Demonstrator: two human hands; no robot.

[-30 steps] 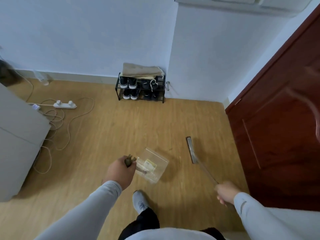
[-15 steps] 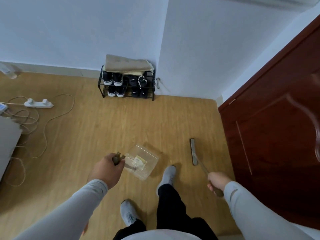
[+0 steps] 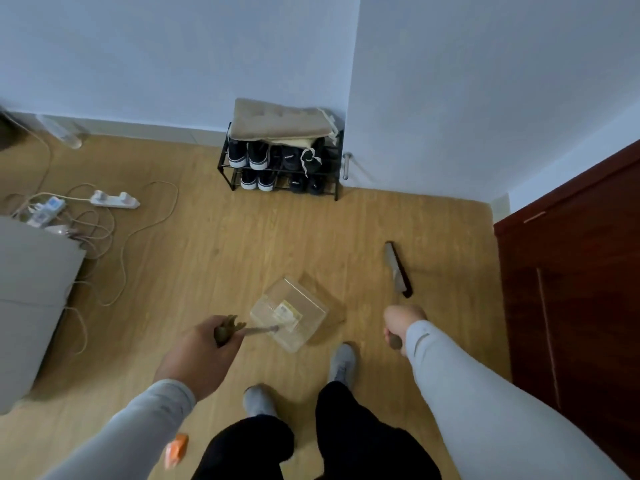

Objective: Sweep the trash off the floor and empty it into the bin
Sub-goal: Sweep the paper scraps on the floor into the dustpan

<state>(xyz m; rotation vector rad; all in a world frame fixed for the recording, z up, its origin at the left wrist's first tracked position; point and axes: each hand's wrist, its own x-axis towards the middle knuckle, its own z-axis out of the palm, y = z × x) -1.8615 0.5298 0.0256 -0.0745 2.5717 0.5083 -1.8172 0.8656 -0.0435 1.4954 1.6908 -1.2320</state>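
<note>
The dustpan (image 3: pixel 289 313) is clear, glossy plastic carrying a paper label. The floor (image 3: pixel 221 258) is matt wood-grain plank. The door (image 3: pixel 571 289) is dark, smooth reddish wood. The shoe rack (image 3: pixel 228 168) is black metal wire, topped by a beige cloth cushion (image 3: pixel 277 121).

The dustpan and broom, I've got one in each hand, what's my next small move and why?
Probably carry on toward the bin. The left hand grips the clear dustpan, which already seems to hold a scrap; the right hand holds the broom. No bin shows here. An orange scrap lies behind.
</note>
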